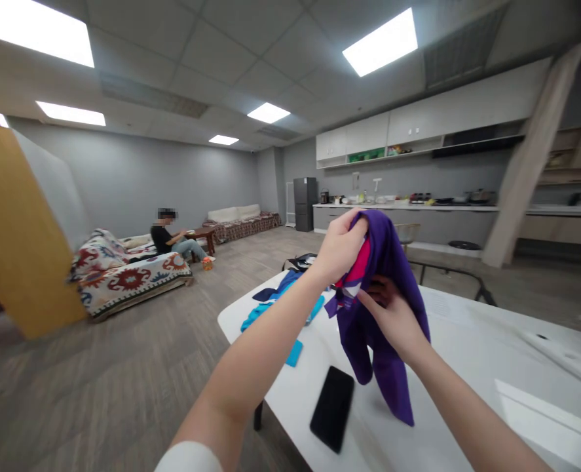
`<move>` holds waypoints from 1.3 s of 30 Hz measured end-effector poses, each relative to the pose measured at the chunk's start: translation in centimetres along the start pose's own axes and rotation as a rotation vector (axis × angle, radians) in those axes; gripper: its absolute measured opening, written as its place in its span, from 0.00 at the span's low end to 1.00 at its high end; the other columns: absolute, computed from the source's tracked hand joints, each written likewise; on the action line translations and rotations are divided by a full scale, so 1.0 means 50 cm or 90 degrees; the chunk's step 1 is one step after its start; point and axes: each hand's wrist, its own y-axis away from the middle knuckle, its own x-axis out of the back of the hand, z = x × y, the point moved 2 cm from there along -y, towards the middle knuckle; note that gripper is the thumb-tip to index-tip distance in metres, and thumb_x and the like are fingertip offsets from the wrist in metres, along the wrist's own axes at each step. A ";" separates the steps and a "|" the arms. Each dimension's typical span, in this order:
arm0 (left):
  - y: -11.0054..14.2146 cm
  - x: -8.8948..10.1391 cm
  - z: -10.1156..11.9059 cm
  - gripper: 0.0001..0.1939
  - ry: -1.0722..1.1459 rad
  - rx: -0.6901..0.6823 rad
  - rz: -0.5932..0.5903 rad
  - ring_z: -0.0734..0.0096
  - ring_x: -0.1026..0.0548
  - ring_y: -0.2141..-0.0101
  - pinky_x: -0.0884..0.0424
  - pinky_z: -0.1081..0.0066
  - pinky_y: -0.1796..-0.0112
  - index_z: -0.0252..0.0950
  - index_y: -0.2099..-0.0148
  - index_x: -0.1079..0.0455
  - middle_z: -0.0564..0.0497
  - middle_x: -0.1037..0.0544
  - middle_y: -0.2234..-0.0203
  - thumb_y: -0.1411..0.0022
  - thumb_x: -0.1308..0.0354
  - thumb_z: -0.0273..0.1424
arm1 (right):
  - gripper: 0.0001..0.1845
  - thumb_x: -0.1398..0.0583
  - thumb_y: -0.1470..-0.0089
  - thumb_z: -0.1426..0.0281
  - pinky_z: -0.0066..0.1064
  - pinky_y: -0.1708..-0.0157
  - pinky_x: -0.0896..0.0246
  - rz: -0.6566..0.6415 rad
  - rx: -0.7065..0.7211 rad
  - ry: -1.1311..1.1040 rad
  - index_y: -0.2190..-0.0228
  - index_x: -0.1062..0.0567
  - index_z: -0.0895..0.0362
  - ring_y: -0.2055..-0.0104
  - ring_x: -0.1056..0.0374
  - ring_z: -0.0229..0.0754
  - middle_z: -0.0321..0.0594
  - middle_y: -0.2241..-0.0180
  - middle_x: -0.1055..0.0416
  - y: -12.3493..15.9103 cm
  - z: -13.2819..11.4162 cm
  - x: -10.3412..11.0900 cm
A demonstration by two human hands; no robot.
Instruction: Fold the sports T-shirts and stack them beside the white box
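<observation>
So the purple cloth garment (386,341) with a hot-pink inner bit (359,262) is hanging in the middle of the frame, just above a white table (471,334). My left hand (339,248) is curled shut, pinching the top edge, while my right hand (391,321) is looser, fingers partly spread against the fabric. Right below it there's a black smartphone (332,409) lying flat, and a heap of teal and navy clothes (280,307) sits just left on the table. Way off in the upper left, someone (169,239) sits by a low wooden table (204,236), next to a red-patterned sofa (130,278).
</observation>
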 end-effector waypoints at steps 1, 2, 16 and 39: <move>0.005 -0.029 0.022 0.12 0.014 -0.004 -0.031 0.69 0.26 0.58 0.33 0.72 0.52 0.35 0.55 0.25 0.51 0.20 0.62 0.30 0.48 0.35 | 0.29 0.31 0.50 0.51 0.39 0.60 0.29 0.017 0.009 0.028 0.53 0.30 0.52 0.61 0.26 0.48 0.42 0.63 0.24 0.024 -0.018 0.040; 0.013 -0.059 0.042 0.13 0.020 -0.004 -0.064 0.69 0.26 0.58 0.32 0.72 0.52 0.35 0.55 0.25 0.51 0.20 0.62 0.30 0.47 0.35 | 0.28 0.31 0.50 0.50 0.38 0.61 0.30 0.033 0.014 0.048 0.54 0.30 0.52 0.61 0.26 0.47 0.41 0.63 0.25 0.050 -0.032 0.078; 0.268 -0.442 -0.089 0.13 0.007 0.300 -0.384 0.67 0.25 0.69 0.30 0.70 0.65 0.35 0.65 0.24 0.52 0.21 0.72 0.36 0.46 0.37 | 0.30 0.30 0.50 0.57 0.39 0.54 0.32 0.010 -0.178 0.108 0.49 0.29 0.54 0.55 0.29 0.45 0.43 0.55 0.27 0.426 0.059 0.446; 0.628 -0.449 -0.100 0.16 0.113 0.510 -0.262 0.63 0.22 0.54 0.28 0.63 0.49 0.41 0.46 0.27 0.49 0.20 0.56 0.37 0.38 0.31 | 0.23 0.35 0.47 0.56 0.41 0.57 0.28 0.366 -0.339 -0.038 0.52 0.28 0.52 0.56 0.27 0.50 0.44 0.58 0.24 0.584 0.144 0.392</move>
